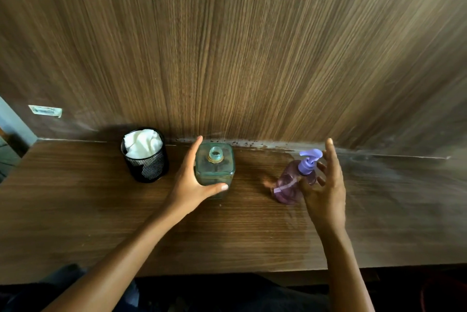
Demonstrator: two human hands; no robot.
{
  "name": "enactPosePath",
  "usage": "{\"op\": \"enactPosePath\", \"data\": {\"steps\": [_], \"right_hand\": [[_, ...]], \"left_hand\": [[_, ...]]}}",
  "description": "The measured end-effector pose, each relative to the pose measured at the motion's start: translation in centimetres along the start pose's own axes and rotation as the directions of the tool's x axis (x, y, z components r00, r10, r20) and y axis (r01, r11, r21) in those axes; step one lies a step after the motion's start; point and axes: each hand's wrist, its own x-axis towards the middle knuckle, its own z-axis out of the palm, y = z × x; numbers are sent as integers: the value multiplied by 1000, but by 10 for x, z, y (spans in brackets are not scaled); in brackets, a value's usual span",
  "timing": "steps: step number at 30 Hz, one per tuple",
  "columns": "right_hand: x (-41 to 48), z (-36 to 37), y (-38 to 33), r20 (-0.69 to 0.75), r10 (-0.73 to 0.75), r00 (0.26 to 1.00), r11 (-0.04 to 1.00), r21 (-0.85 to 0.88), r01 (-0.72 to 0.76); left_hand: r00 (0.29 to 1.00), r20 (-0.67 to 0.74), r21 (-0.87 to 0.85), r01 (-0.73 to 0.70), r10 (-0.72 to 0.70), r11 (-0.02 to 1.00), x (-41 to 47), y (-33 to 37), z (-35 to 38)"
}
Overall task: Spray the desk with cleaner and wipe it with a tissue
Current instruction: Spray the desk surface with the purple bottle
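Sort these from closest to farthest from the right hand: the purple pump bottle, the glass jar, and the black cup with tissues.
1. Purple pump bottle, right beside the right hand.
2. Glass jar, in the middle, further left.
3. Black cup, farthest left, with tissues inside.
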Motion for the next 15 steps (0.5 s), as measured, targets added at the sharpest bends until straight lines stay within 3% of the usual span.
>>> {"op": "enactPosePath", "data": {"steps": [7, 15], "right_hand": [[-2, 1, -10, -154, -46, 987, 992, -126, 26], [-4, 4, -14, -203, -2, 979, 994, -111, -21]], "left_hand": [[996, -89, -85, 11, -19, 996, -25, 5, -22], [999, -38, -96, 0, -4, 995, -64, 10, -54]]}}
